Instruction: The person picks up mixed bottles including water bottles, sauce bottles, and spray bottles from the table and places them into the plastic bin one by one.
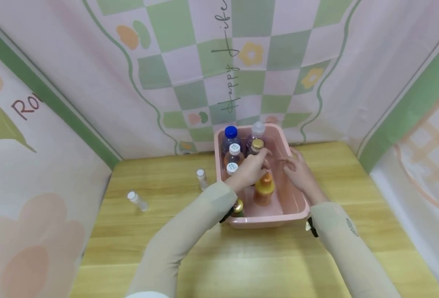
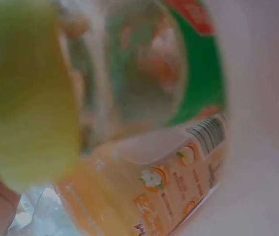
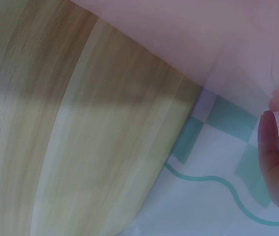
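My left hand [image 1: 250, 169] reaches over the pink basin [image 1: 268, 223], beside a bottle with a gold cap [image 1: 257, 144]. Its fingertips are partly hidden, so whether they hold that bottle cannot be seen. Just below stands a bottle of yellow-orange liquid with an orange cap [image 1: 264, 190]. My right hand [image 1: 297, 171] is at the basin's right side, fingers loosely bent and holding nothing. In the left wrist view, a blurred yellow-green cap [image 2: 28, 93] and an orange drink bottle [image 2: 129, 187] lie close to the camera.
Along the basin's left side stand a blue-capped bottle [image 1: 230, 136], white-capped bottles [image 1: 234, 154] and another gold-capped one [image 1: 238, 206]. A clear-capped bottle [image 1: 257, 130] is at the back. Two small white-capped vials [image 1: 201, 179] stand on the wooden table [image 1: 160, 231], left of the basin.
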### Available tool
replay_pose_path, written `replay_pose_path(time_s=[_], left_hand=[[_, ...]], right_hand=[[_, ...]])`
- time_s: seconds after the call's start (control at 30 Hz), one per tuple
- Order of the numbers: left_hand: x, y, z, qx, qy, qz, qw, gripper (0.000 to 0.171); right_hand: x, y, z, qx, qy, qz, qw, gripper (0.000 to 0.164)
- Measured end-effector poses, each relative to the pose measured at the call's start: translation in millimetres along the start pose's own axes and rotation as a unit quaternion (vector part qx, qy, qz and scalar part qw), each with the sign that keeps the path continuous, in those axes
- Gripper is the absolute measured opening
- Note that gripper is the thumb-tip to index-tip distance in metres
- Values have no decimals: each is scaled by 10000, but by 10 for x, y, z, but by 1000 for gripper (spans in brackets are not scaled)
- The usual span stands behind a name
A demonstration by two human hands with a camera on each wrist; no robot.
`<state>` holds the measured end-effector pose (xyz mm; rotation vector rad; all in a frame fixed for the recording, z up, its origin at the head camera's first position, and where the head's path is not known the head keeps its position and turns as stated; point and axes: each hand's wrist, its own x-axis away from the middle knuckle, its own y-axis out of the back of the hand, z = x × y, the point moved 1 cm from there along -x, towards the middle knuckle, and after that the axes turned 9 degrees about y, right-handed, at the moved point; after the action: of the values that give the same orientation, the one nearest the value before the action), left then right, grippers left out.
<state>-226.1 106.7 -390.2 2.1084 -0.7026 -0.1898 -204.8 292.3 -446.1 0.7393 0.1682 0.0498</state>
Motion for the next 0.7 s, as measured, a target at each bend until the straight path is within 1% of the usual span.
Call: replay_pose_path(time_s=[0.2, 0.33, 0.43, 0.53, 0.7], left_hand=[[2, -53, 2, 261, 41, 54, 9996, 44], [25, -61, 1, 454, 187, 99, 9987, 45], [40, -58, -7, 582, 219, 123, 9980, 46], [49, -57, -19, 663, 132, 185, 9975, 46], [78, -46, -38, 817, -109, 326, 9961, 44]], right_hand=[[5, -16, -12, -5, 5, -31, 10000, 37], [4, -13, 0, -5, -42, 22, 10000, 37], [6, -10, 7, -2, -74, 43, 10000, 38], [7, -10, 9, -3, -70, 42, 10000, 37], [-1, -9, 7, 3, -24, 32, 10000, 36]])
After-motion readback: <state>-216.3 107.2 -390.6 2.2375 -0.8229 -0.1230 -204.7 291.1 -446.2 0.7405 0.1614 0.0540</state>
